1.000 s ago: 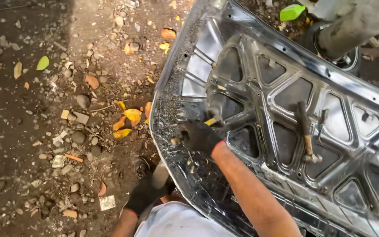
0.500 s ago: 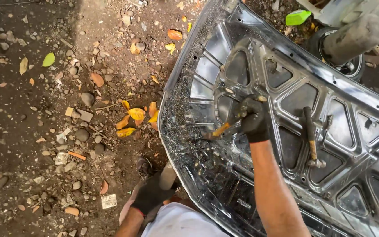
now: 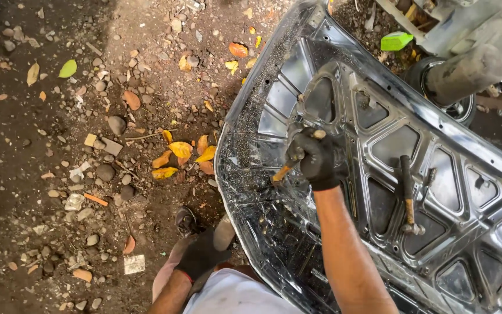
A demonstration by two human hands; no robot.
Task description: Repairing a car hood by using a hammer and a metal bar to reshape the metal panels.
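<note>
Right hand (image 3: pixel 317 158) gripping wooden-handled tool (image 3: pixel 286 170), hood panel (image 3: pixel 437 145)

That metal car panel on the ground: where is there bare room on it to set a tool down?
On the panel, flat recesses lie free between the right hand and the hammer, and beyond the hammer. Around the right hand's wooden-handled tool it is crowded; the left hand rests off the panel's near edge.

Outdoor vehicle repair yard. A detached car hood (image 3: pixel 390 174) lies underside up on bare dirt ground (image 3: pixel 59 174) strewn with stones and fallen leaves (image 3: pixel 181 150). A hammer (image 3: pixel 409 195) rests on the hood; a tyre (image 3: pixel 437 93) sits just beyond its far edge.
</note>
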